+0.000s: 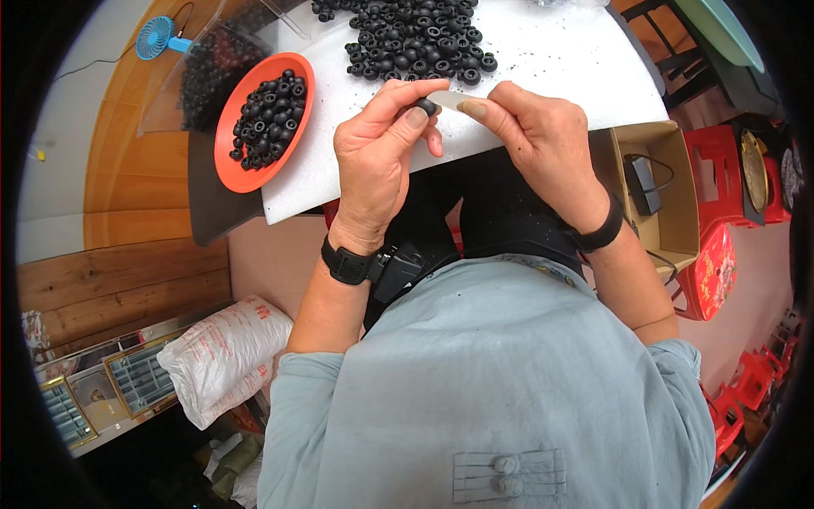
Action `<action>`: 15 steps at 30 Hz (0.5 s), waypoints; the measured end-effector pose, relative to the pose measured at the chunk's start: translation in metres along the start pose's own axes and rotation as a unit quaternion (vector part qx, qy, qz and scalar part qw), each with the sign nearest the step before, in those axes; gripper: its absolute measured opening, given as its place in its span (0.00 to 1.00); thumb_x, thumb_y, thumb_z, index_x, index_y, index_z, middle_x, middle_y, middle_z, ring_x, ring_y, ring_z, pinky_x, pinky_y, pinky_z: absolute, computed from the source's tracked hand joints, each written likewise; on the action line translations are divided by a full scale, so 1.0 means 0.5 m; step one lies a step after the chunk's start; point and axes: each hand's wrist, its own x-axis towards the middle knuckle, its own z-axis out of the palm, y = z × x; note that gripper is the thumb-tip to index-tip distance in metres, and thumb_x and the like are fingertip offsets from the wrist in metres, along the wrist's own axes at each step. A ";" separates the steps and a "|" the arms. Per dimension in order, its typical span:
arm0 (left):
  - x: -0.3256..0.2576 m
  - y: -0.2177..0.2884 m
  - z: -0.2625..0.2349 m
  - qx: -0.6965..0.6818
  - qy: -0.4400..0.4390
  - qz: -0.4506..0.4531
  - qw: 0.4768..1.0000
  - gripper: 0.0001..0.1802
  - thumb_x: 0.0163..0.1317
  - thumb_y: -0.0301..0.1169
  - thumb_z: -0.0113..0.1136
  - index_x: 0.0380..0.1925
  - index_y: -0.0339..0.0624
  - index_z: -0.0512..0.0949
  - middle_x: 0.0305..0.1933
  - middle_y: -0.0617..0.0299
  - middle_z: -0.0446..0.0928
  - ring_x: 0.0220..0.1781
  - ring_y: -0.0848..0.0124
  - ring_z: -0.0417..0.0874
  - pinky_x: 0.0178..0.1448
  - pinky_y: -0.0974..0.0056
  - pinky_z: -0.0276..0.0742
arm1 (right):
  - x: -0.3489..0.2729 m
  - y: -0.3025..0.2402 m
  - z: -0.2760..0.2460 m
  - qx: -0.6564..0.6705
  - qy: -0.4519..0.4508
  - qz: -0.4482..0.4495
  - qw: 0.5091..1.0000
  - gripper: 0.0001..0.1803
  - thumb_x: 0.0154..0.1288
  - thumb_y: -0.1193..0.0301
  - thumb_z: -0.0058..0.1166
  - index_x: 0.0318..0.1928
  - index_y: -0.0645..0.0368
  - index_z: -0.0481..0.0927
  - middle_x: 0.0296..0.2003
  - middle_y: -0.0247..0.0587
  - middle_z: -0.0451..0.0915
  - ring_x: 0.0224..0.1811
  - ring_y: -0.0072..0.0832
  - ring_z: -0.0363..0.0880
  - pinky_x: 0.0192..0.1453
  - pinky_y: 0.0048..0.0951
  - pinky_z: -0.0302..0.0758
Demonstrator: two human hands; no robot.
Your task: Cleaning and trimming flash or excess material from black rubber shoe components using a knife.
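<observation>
My left hand pinches a small round black part, rubber-like with a hollow, between thumb and forefinger. In my right hand is a thin pale blade-like tool, gripped between thumb and curled fingers. Its tip reaches the black part; whether it presses into it cannot be made out. Both hands are raised over the front edge of a white foam sheet. Beyond them lies a heap of similar black parts. To the left, an orange bowl holds many more.
A clear container of dark parts and a small blue fan stand at the far left. At right, a cardboard box holds a black adapter, beside red stools. A white sack sits at lower left.
</observation>
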 end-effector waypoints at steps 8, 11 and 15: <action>0.003 -0.002 0.008 -0.004 0.024 -0.013 1.000 0.13 0.72 0.19 0.53 0.51 0.28 0.82 0.43 0.59 0.76 0.34 0.72 0.78 0.43 0.71 0.77 | -0.004 -0.004 0.007 -0.020 0.006 -0.007 1.000 0.20 0.71 0.54 0.60 0.27 0.54 0.79 0.15 0.39 0.77 0.17 0.37 0.78 0.20 0.36 0.69; -0.003 0.000 0.010 0.005 0.020 0.015 1.000 0.14 0.72 0.22 0.56 0.53 0.25 0.81 0.43 0.57 0.77 0.35 0.69 0.78 0.43 0.68 0.76 | -0.007 -0.011 0.011 -0.033 0.011 -0.035 0.999 0.21 0.70 0.53 0.61 0.25 0.54 0.78 0.16 0.39 0.77 0.18 0.38 0.78 0.21 0.37 0.69; -0.010 0.041 0.009 0.118 0.044 0.037 0.991 0.14 0.67 0.17 0.54 0.49 0.32 0.84 0.44 0.61 0.78 0.34 0.76 0.77 0.39 0.71 0.76 | -0.008 0.014 -0.006 0.149 0.001 0.025 0.989 0.19 0.73 0.57 0.59 0.28 0.56 0.82 0.15 0.35 0.72 0.17 0.25 0.73 0.23 0.29 0.67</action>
